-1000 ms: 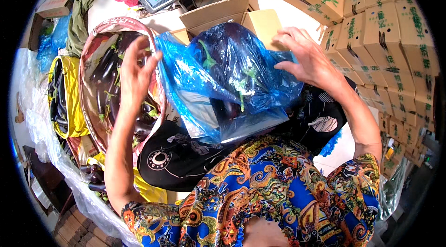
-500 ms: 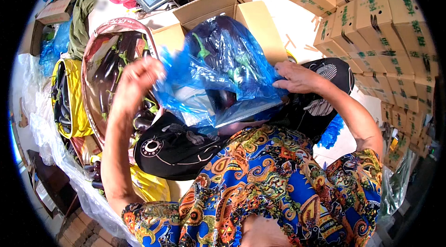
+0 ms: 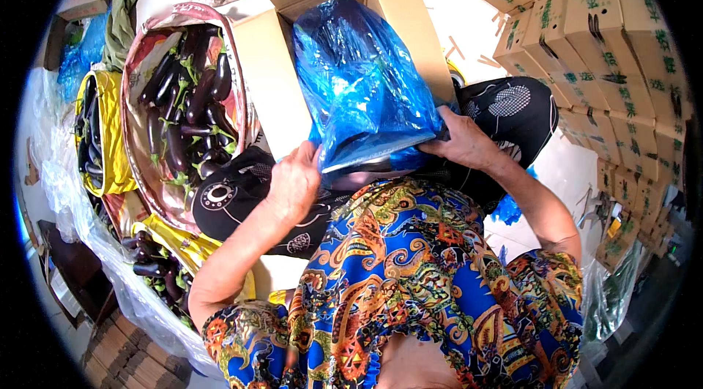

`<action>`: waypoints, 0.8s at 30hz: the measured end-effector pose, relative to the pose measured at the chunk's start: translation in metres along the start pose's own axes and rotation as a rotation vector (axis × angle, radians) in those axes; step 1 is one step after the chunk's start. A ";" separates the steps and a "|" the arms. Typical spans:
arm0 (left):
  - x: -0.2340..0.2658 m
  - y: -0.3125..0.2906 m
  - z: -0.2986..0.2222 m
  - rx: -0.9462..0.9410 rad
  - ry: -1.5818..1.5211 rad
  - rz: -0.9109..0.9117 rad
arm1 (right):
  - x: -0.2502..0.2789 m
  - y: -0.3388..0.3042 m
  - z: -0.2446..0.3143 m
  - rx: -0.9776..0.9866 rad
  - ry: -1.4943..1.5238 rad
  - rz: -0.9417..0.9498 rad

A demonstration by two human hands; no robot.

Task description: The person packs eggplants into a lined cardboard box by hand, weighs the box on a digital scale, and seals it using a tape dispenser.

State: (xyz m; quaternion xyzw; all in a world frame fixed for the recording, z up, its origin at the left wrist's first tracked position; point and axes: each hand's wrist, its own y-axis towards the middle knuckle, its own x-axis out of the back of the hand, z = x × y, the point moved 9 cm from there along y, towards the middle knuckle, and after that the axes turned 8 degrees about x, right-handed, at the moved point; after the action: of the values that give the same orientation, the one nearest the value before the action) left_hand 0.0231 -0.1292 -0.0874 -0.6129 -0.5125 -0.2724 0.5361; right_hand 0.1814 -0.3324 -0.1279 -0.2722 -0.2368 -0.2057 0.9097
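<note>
1. Stacked boxes (image 3: 600,60), brown with green print, fill the right side.
2. A pink-rimmed sack (image 3: 183,14) stands open to the left, full of eggplants.
3. An open box (image 3: 271,89) sits before the person, between the black-clad knees, its far flap raised and its side flaps spread.
4. The blue bag (image 3: 366,96) lies over the open box, between the two side flaps; dark purple shows through its far end, and its near edge is drawn out almost straight toward the person.
5. The right hand (image 3: 452,137) is closed on the bag's near right corner, thumb on the near side and fingers curled beyond; whether it also grips cardboard cannot be told.
6. The left hand (image 3: 296,177) is balled nearly into a fist, fingertips pinching the bag's near left corner, its back turned up. The two hands are well apart, with the near edge stretched between them.
7. Eggplants (image 3: 176,147), glossy and green-capped, lie heaped in the sack, beyond the left hand and touched by neither hand.
</note>
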 end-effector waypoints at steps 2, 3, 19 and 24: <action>0.005 0.008 0.008 0.104 -0.046 0.069 | -0.001 0.003 0.020 0.031 0.031 -0.073; 0.022 0.006 0.010 0.073 -0.230 -0.056 | -0.001 0.004 0.026 0.045 0.050 -0.117; 0.100 0.112 -0.019 -0.087 -0.907 0.029 | 0.057 0.068 0.111 0.739 0.175 0.080; 0.040 0.148 -0.019 -0.105 -0.368 0.244 | 0.054 0.076 0.115 0.488 0.109 0.125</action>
State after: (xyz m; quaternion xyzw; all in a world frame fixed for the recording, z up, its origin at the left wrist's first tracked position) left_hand 0.1767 -0.1189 -0.1023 -0.7368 -0.5089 -0.1151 0.4301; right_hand 0.2265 -0.2192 -0.0442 -0.0472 -0.2128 -0.1002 0.9708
